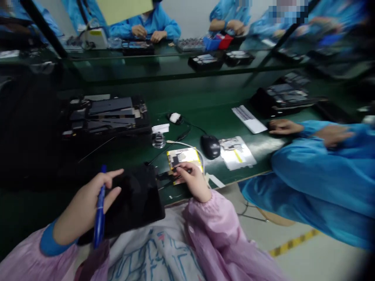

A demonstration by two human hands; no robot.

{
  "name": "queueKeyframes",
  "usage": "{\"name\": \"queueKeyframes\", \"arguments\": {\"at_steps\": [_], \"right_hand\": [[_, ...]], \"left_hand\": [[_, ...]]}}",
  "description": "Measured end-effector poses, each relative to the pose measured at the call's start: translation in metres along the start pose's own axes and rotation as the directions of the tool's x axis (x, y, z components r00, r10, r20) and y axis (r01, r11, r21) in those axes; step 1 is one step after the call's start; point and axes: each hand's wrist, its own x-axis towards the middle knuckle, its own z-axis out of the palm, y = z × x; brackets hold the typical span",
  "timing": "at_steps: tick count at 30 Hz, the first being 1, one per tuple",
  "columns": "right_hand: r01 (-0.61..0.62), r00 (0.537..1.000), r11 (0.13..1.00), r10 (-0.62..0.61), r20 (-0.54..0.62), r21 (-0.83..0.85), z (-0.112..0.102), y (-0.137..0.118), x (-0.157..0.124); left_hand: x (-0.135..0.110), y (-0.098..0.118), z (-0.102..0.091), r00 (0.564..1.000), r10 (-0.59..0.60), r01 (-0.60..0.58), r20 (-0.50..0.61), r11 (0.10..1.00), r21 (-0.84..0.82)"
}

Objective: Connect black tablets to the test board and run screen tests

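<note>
My left hand (93,197) holds a blue pen (100,212) tucked between thumb and fingers, its index finger stretched out over a black tablet-like screen (136,199). That screen lies at the table's front edge, just before my lap. My right hand (193,180) is pinched at the screen's right side, on a small dark piece that looks like a cable connector (170,174). Beneath those fingers lies a flat, yellow-edged pack with a circuit board (184,155). A white cable (187,144) curves around the pack's far side.
A black mouse (210,146) sits beside a silver plate (238,154) bearing a board. Black trays of flat parts (111,113) stand at the left. A white keyboard (249,119) lies farther right, near a co-worker's hand (285,127). A raised shelf (164,64) crosses behind.
</note>
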Motion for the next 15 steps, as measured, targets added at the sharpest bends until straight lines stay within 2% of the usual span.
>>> {"name": "queueKeyframes", "arguments": {"at_steps": [1,3,6,8,11,15], "right_hand": [[0.003,1.000,1.000,-0.003,0.024,0.005,0.003,-0.003,0.002],[0.032,0.997,0.999,-0.034,0.071,0.035,0.006,-0.006,0.009],[0.080,0.989,0.997,-0.082,0.123,0.016,0.004,-0.005,0.022],[0.144,0.984,0.988,-0.136,0.116,-0.057,-0.001,-0.002,0.027],[0.260,0.965,0.948,-0.250,0.074,-0.185,-0.008,0.005,0.029],[0.317,0.948,0.907,-0.307,0.079,-0.276,-0.012,0.013,0.032]], "left_hand": [[0.015,0.013,0.013,0.993,0.092,-0.087,0.075,0.994,-0.073],[0.044,0.033,0.045,0.961,0.204,-0.167,0.188,0.966,-0.195],[0.082,0.048,0.089,0.918,0.219,-0.111,0.330,0.942,-0.316],[0.098,0.049,0.108,0.907,0.174,-0.032,0.383,0.937,-0.348],[0.110,0.043,0.118,0.924,0.107,0.028,0.367,0.939,-0.344],[0.114,0.040,0.114,0.919,0.155,-0.025,0.363,0.940,-0.340]]}}
